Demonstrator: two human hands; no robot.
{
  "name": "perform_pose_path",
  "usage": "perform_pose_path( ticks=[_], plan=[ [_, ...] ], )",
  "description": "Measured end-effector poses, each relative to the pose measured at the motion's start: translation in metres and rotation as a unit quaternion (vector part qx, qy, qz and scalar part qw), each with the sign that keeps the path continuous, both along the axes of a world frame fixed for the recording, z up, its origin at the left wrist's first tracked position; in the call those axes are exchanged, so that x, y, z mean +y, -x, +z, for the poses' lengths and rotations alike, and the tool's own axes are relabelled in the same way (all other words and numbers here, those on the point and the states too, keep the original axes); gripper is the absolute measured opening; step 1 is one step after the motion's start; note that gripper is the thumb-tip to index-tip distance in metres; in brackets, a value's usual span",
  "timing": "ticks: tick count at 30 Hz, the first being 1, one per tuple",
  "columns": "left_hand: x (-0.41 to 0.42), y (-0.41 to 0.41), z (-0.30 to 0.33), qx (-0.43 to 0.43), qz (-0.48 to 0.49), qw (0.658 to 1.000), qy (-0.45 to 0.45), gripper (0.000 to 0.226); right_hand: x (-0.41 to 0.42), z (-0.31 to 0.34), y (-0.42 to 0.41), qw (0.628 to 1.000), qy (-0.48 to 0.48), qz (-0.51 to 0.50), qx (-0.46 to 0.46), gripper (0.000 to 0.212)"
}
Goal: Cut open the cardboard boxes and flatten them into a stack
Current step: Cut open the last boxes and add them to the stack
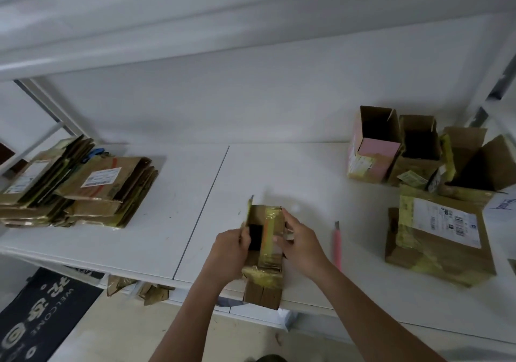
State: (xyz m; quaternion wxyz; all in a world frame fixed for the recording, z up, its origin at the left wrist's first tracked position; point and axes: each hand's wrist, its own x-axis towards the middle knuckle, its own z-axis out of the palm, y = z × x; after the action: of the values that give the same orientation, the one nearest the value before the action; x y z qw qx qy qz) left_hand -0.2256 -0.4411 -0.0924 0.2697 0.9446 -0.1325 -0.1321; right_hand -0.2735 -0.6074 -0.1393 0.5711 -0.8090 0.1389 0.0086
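A white table (pixel 279 172) stands against a plain white wall (pixel 251 96). Below its near edge, a dark welcome mat (pixel 42 314) lies on pale floor (pixel 111 333).

"WELCOME" on dark floor mat (pixel 42 317); box (pixel 439 233) shipping label (pixel 446 220) print too small to read.

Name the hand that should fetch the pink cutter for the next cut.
Right, probably. The pink cutter lies on the table just beside the right hand; the left hand grips the small box on its far side.
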Motion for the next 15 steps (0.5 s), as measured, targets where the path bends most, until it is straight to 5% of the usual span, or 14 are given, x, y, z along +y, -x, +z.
perform_pose_path(
  ticks=[5, 11, 15],
  plan=[
    [0.016, 0.000, 0.006, 0.044, 0.048, 0.995, 0.073, 0.043, 0.002, 0.001, -0.001, 1.000, 0.007, -0.004, -0.001, 0.064],
    [0.022, 0.011, 0.008, 0.131, 0.055, 0.973, 0.184, 0.045, 0.023, 0.015, -0.014, 0.984, 0.170, -0.032, 0.044, 0.070],
    [0.029, 0.016, 0.006, 0.173, 0.085, 0.950, 0.245, 0.038, 0.016, 0.018, -0.015, 0.992, 0.117, -0.003, 0.057, 0.058]
  ],
)
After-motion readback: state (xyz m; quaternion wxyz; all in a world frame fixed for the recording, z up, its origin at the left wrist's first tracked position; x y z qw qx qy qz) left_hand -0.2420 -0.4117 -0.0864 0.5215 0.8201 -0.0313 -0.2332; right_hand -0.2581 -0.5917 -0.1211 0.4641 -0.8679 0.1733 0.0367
